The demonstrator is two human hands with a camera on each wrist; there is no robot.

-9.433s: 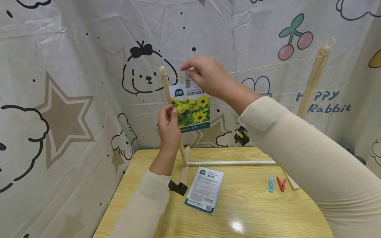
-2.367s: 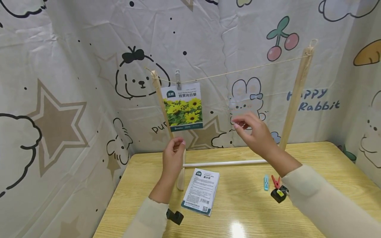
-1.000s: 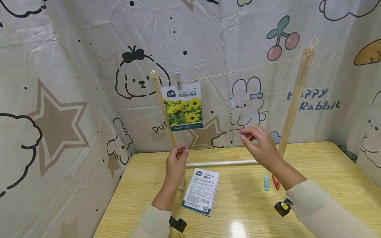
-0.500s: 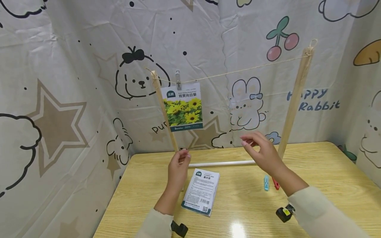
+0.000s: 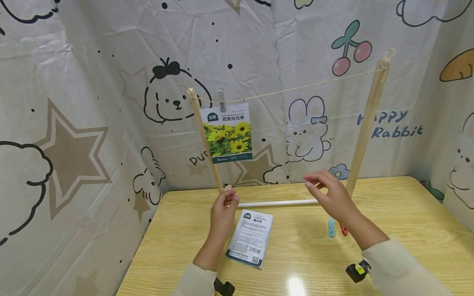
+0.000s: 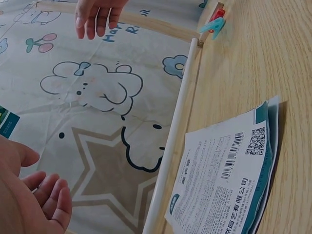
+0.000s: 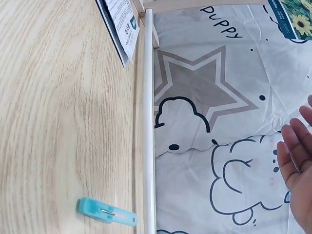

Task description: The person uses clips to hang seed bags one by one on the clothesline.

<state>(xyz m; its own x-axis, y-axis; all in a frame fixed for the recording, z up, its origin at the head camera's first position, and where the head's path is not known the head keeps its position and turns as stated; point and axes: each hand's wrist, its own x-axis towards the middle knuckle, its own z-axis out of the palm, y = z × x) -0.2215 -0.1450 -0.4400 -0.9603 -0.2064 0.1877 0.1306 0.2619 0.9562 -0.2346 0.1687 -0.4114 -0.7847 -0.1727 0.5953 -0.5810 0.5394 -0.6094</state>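
Note:
A sunflower seed packet (image 5: 230, 133) hangs from a string (image 5: 296, 87), held by a grey clothespin (image 5: 221, 99) near the left post. Below it, my left hand (image 5: 223, 211) hovers with loosely bent fingers and nothing in them, above a stack of seed packets (image 5: 251, 238) lying back side up on the table. My right hand (image 5: 331, 195) is likewise bare, fingers relaxed, over the table's right part. Beneath that forearm lie a blue clothespin (image 5: 331, 227) and a red clothespin (image 5: 343, 228), the red one partly hidden by the arm.
Two wooden posts, the left post (image 5: 205, 137) and the right post (image 5: 366, 127), carry the string. A white rod (image 5: 277, 203) joins them low down across the wooden table (image 5: 296, 246). A printed curtain (image 5: 266, 53) hangs behind.
Earlier, the right hand pinched the grey clothespin at the string while the left held the sunflower packet. Both hands have since let go and moved down, the right one also away to the right.

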